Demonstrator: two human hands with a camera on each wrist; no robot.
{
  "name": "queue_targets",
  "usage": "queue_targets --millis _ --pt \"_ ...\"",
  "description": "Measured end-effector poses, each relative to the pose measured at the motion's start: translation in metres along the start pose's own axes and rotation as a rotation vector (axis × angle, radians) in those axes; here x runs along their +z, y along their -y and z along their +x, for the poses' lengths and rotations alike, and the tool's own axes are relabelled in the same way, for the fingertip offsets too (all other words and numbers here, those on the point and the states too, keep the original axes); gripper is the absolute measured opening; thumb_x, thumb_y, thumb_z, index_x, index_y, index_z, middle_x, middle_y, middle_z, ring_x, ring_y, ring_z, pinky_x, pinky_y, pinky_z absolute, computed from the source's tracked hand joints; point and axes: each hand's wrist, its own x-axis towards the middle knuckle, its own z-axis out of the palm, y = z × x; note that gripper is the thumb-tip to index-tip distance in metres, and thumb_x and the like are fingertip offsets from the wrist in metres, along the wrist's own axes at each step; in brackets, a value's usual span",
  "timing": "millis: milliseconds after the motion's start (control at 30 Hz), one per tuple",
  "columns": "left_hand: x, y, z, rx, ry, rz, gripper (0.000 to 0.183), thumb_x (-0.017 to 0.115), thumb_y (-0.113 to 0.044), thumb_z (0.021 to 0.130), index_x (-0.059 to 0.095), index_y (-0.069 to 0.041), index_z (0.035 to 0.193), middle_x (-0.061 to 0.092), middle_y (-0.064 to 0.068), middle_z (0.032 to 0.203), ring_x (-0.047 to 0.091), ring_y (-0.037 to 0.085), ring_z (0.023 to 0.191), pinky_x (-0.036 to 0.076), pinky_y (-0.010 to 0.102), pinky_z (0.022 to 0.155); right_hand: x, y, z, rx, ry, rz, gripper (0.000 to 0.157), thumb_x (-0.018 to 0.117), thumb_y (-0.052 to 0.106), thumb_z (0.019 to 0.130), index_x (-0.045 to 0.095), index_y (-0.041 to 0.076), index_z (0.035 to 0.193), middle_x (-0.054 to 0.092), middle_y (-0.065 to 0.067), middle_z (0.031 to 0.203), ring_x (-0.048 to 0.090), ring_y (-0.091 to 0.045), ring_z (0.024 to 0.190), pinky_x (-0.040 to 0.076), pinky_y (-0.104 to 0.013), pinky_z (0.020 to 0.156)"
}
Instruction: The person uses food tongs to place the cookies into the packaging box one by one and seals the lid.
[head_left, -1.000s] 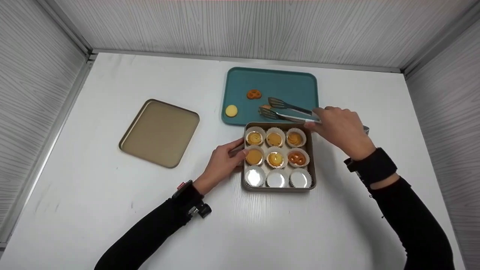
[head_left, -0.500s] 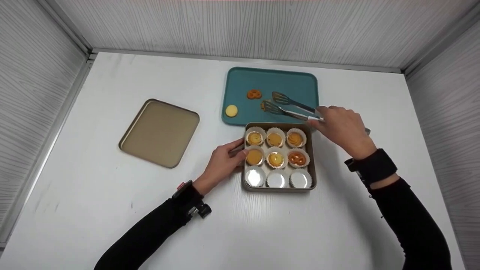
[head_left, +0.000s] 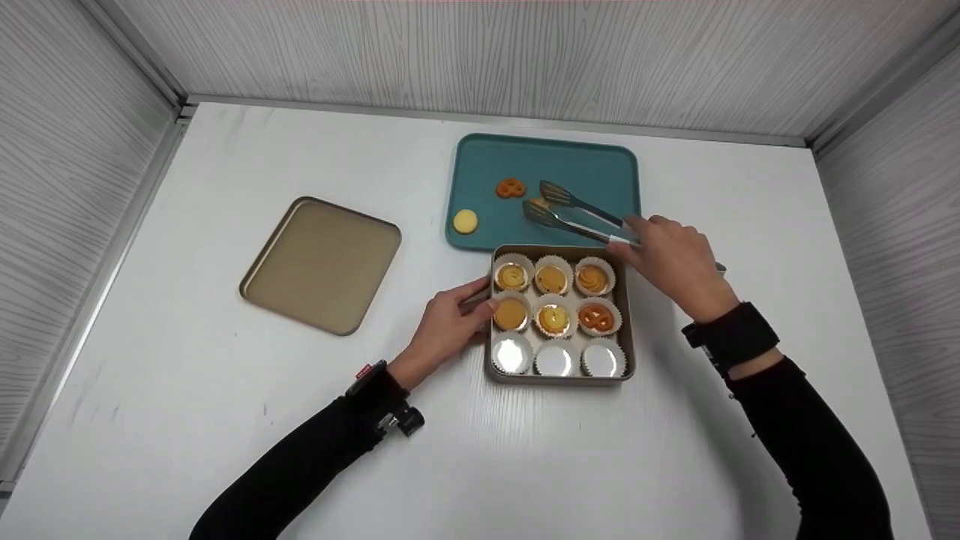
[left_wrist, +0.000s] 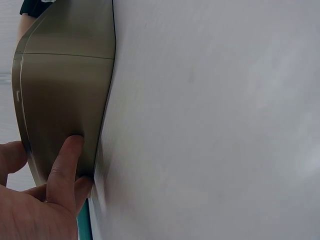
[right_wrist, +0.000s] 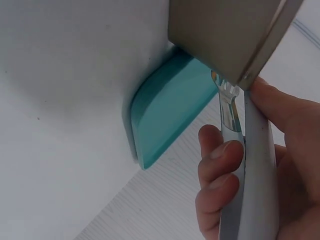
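Note:
My left hand (head_left: 444, 330) holds the left wall of a square metal tin (head_left: 559, 380), thumb at its rim and fingers against its outer side. Paper cups (head_left: 555, 358) fill the tin in rows; the two far rows bear cookies (head_left: 592, 279), while the near row shows bare shiny bottoms. In my right hand (head_left: 675, 262) is a pair of tongs (right_wrist: 257, 185), fingers and thumb wrapped around the handles. Both slotted tong heads are low over the teal tray (head_left: 585, 161), spread around a brown cookie (head_left: 540, 202) that they partly cover.
On the tray a pretzel-shaped cookie (head_left: 511, 188) lies left of the tongs, and a round yellow cookie (head_left: 465, 221) sits near the left edge. A flat gold lid (head_left: 322, 266) rests on the white table to the left. Panel walls (head_left: 495, 60) stand around the table.
The right hand with the tongs has shifted slightly, and the tong heads have moved up the tray with the brown cookie, which now lies farther back. The left hand stays put.

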Motion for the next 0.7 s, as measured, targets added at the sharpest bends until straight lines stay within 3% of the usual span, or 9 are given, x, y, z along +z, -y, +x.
queue_targets --millis 133,333,533,700 --pt "0.000 0.000 0.000 -0.010 0.006 -0.002 0.054 0.065 -0.018 0.104 0.049 0.000 0.152 0.054 0.016 0.151 0.060 0.027 0.131 0.058 0.031 0.092 0.003 -0.002 -0.001 -0.011 -0.009 -0.008 0.049 0.069 0.042 0.100 0.070 -0.002 0.121 0.068 -0.021 0.086 0.062 -0.036 0.064 0.053 -0.052 0.052" --pt "0.000 0.000 0.000 -0.006 0.011 0.009 0.055 0.065 -0.019 0.104 0.048 0.000 0.153 0.053 0.016 0.152 0.059 0.028 0.132 0.057 0.032 0.096 0.001 -0.006 0.000 0.013 0.039 0.045 0.043 0.066 0.043 0.102 0.070 0.002 0.114 0.066 -0.013 0.080 0.057 -0.029 0.066 0.046 -0.044 0.053" --pt "0.000 -0.001 -0.001 -0.011 0.011 0.006 0.055 0.065 -0.019 0.104 0.048 0.000 0.152 0.053 0.017 0.152 0.060 0.028 0.131 0.058 0.032 0.094 -0.003 -0.012 0.000 0.036 0.070 0.102 0.051 0.064 0.045 0.103 0.069 -0.001 0.125 0.073 -0.018 0.094 0.064 -0.032 0.076 0.052 -0.051 0.061" --pt "-0.001 -0.002 -0.002 -0.003 0.018 0.013 0.054 0.064 -0.019 0.104 0.048 0.001 0.152 0.054 0.017 0.151 0.061 0.028 0.129 0.061 0.030 0.085 -0.007 -0.018 -0.002 0.037 0.062 0.101 0.050 0.064 0.043 0.103 0.069 -0.002 0.125 0.071 -0.016 0.088 0.064 -0.032 0.075 0.051 -0.052 0.060"
